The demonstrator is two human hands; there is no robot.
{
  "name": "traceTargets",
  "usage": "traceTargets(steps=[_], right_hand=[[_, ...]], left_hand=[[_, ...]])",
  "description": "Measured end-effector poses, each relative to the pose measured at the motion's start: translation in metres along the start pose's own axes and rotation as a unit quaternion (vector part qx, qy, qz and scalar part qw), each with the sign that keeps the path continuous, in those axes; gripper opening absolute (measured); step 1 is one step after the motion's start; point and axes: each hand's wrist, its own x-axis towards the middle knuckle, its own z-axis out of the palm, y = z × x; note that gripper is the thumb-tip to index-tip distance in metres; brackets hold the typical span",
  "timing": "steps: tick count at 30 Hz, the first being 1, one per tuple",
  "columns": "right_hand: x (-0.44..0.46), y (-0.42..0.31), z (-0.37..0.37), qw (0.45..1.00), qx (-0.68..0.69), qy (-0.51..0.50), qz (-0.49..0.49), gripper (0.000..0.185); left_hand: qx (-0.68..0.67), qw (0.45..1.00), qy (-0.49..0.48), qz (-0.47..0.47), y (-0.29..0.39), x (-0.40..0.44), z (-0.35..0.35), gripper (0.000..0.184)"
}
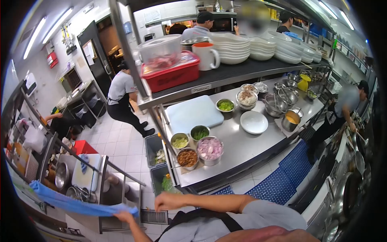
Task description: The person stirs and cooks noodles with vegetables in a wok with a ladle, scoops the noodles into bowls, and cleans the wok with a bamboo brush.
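My left hand (126,218), at the bottom, is closed on one end of a long blue cloth (76,203). The cloth stretches out to the left, past the front of a low steel counter. My right hand (168,201) hangs in front of my body with its fingers loosely bent downward. Nothing shows in it, and it is near a grey bin with green leaves (167,183). Just beyond, on the steel worktable (225,155), stand pots of chopped pink onion (210,148), brown bits (187,157) and cut greens (199,132).
A white cutting board (194,113) and a white bowl (254,122) lie on the worktable. Stacked bowls (229,48), a red tub (171,74) and a mug (206,56) fill the shelf above. One co-worker (121,97) bends at left; another (346,101) works at right.
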Motion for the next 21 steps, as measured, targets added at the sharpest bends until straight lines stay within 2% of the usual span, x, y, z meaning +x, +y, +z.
traceTargets(steps=[1,3,4,7,8,11,12,15,16,17,19,21], right_hand=[[-0.011,-0.006,-0.03,0.999,-0.009,0.053,0.009,0.014],[-0.051,-0.041,-0.085,0.987,-0.017,0.107,0.118,0.02],[-0.076,-0.042,-0.099,0.976,-0.014,0.136,0.167,0.022],[-0.159,-0.029,-0.13,0.927,-0.027,0.199,0.316,0.024],[-0.188,-0.019,-0.129,0.918,0.008,0.241,0.314,0.021],[-0.27,0.017,-0.106,0.901,0.03,0.332,0.277,0.023],[-0.288,0.018,-0.097,0.889,0.04,0.345,0.298,0.025],[-0.321,0.022,-0.073,0.855,0.074,0.382,0.344,0.03],[-0.327,0.029,-0.067,0.847,0.089,0.391,0.349,0.03],[-0.332,0.033,-0.06,0.838,0.106,0.401,0.354,0.03],[-0.335,0.03,-0.054,0.829,0.124,0.419,0.349,0.029],[-0.339,0.03,-0.05,0.818,0.115,0.445,0.347,0.029]], left_hand=[[0.146,0.988,0.024,-0.03,-0.039,0.002,-0.003,0.077],[0.121,0.99,0.064,0.01,-0.057,-0.046,-0.045,0.061],[0.148,0.988,0.051,-0.015,-0.065,-0.057,-0.057,0.06],[0.285,0.944,-0.146,-0.08,-0.09,-0.101,-0.058,0.056],[0.325,0.913,-0.236,-0.072,-0.097,-0.117,-0.05,0.055],[0.374,0.793,-0.48,0.021,-0.106,-0.167,-0.004,0.054],[0.366,0.752,-0.543,0.071,-0.104,-0.18,0.018,0.054],[0.301,0.625,-0.667,0.271,-0.09,-0.225,0.107,0.055],[0.29,0.538,-0.715,0.338,-0.071,-0.24,0.132,0.059],[0.283,0.461,-0.766,0.347,-0.03,-0.264,0.144,0.062],[0.252,0.425,-0.781,0.382,0.052,-0.312,0.142,0.058],[0.21,0.335,-0.803,0.445,0.119,-0.355,0.144,0.054]])
